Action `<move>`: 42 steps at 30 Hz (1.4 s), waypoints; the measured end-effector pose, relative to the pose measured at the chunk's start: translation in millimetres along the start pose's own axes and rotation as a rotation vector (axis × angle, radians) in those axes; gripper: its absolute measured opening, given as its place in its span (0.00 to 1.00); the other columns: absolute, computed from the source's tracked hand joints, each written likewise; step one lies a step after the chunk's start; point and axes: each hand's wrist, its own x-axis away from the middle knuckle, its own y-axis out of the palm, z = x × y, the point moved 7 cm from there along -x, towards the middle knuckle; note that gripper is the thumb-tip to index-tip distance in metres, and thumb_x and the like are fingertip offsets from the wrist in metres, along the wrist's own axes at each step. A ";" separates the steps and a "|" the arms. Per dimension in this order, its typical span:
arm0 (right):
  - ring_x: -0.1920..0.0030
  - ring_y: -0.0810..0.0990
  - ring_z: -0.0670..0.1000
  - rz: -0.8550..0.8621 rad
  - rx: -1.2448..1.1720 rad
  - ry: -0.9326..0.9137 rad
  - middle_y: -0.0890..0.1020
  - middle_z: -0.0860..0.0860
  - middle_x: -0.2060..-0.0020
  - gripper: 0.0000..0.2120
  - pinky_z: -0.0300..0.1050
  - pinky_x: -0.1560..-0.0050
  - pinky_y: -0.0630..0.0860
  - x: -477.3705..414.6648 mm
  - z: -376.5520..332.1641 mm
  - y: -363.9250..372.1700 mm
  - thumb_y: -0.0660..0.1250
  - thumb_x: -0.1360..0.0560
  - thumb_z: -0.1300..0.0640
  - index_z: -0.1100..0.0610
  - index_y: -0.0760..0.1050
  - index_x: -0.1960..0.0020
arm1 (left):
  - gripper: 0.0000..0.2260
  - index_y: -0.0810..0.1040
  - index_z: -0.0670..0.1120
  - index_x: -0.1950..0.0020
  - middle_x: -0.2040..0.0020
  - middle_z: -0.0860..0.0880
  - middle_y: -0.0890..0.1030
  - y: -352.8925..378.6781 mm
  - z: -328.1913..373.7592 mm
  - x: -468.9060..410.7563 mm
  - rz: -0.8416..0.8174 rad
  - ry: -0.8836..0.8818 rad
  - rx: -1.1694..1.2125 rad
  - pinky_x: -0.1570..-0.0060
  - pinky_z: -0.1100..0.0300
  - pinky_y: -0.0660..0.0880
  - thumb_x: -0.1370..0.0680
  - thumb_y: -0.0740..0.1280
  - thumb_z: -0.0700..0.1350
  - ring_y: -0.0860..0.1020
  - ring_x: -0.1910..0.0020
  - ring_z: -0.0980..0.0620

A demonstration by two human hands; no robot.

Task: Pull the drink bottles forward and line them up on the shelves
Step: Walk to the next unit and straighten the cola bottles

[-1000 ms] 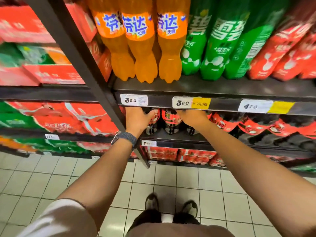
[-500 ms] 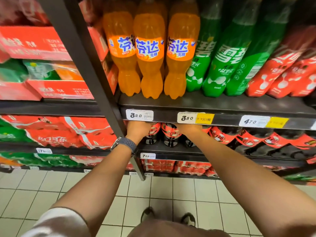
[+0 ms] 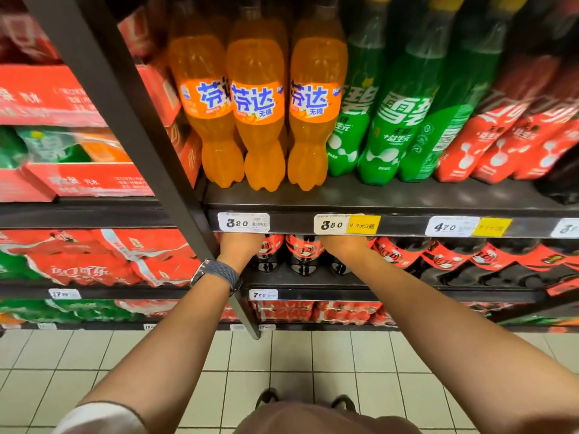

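Note:
Both my hands reach in under the upper shelf edge (image 3: 398, 225) among dark cola bottles (image 3: 304, 255) with red labels on the lower shelf (image 3: 360, 291). My left hand (image 3: 239, 247), with a watch on the wrist, is at the leftmost bottles. My right hand (image 3: 344, 245) is two bottles further right. The shelf edge hides the fingers of both hands, so their hold cannot be seen. On the upper shelf stand three orange soda bottles (image 3: 257, 111), then green bottles (image 3: 391, 120) and red-labelled bottles (image 3: 501, 136).
A black upright post (image 3: 163, 170) runs diagonally just left of my left hand. Red shrink-wrapped drink packs (image 3: 94, 258) fill the left bay. More red packs (image 3: 313, 311) sit on the bottom shelf. White tiled floor (image 3: 282, 364) and my shoes lie below.
The view has tilted up, showing more of the upper bottles. Both hands have gone a little deeper under the upper shelf edge among the cola bottles.

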 end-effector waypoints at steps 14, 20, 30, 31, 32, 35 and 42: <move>0.48 0.72 0.56 0.500 0.381 -0.117 0.78 0.57 0.52 0.19 0.51 0.49 0.72 90.5 135.1 -132.0 0.66 0.25 0.46 0.58 0.71 0.42 | 0.12 0.79 0.46 0.54 0.62 0.46 0.80 13.7 123.4 53.7 0.280 0.350 0.014 0.64 0.53 0.71 0.22 0.63 0.54 0.78 0.62 0.44; 0.47 0.79 0.58 0.309 0.357 -0.088 0.83 0.54 0.48 0.20 0.46 0.57 0.71 54.7 136.5 -141.0 0.64 0.25 0.39 0.51 0.78 0.41 | 0.09 0.79 0.44 0.55 0.61 0.42 0.79 14.9 165.4 44.2 0.290 0.176 -0.006 0.64 0.53 0.71 0.23 0.64 0.49 0.78 0.61 0.40; 0.35 0.72 0.55 0.224 0.348 -0.129 0.76 0.49 0.35 0.19 0.48 0.40 0.68 34.5 145.1 -138.5 0.59 0.21 0.42 0.48 0.72 0.33 | 0.10 0.79 0.47 0.44 0.49 0.46 0.81 45.4 203.0 21.1 -0.084 0.042 0.076 0.56 0.60 0.67 0.20 0.61 0.45 0.77 0.48 0.45; 0.36 0.73 0.54 0.219 0.351 -0.121 0.77 0.49 0.36 0.19 0.48 0.41 0.69 33.7 146.2 -138.4 0.59 0.21 0.42 0.47 0.72 0.34 | 0.07 0.79 0.47 0.48 0.53 0.49 0.80 48.9 200.4 17.5 -0.153 -0.003 0.127 0.56 0.62 0.67 0.21 0.62 0.43 0.76 0.50 0.48; 0.36 0.73 0.54 0.210 0.353 -0.113 0.77 0.49 0.36 0.19 0.48 0.42 0.70 32.7 147.6 -138.4 0.59 0.21 0.42 0.46 0.72 0.34 | 0.04 0.77 0.48 0.52 0.56 0.52 0.78 52.3 196.5 14.9 -0.206 -0.043 0.170 0.57 0.62 0.67 0.22 0.62 0.42 0.74 0.52 0.51; 0.33 0.70 0.55 0.166 0.385 -0.120 0.74 0.50 0.33 0.19 0.49 0.38 0.68 26.9 150.2 -136.1 0.58 0.21 0.44 0.47 0.70 0.31 | 0.07 0.71 0.52 0.59 0.58 0.59 0.73 57.5 183.2 12.7 -0.268 -0.178 0.268 0.56 0.63 0.68 0.21 0.62 0.48 0.71 0.53 0.55; 0.42 0.76 0.56 -0.070 0.341 -0.079 0.78 0.54 0.40 0.15 0.42 0.52 0.67 19.3 176.6 -134.4 0.56 0.20 0.49 0.51 0.74 0.38 | 0.08 0.75 0.56 0.52 0.57 0.60 0.76 56.0 181.9 10.8 -0.133 -0.090 0.392 0.52 0.63 0.69 0.24 0.64 0.59 0.72 0.56 0.57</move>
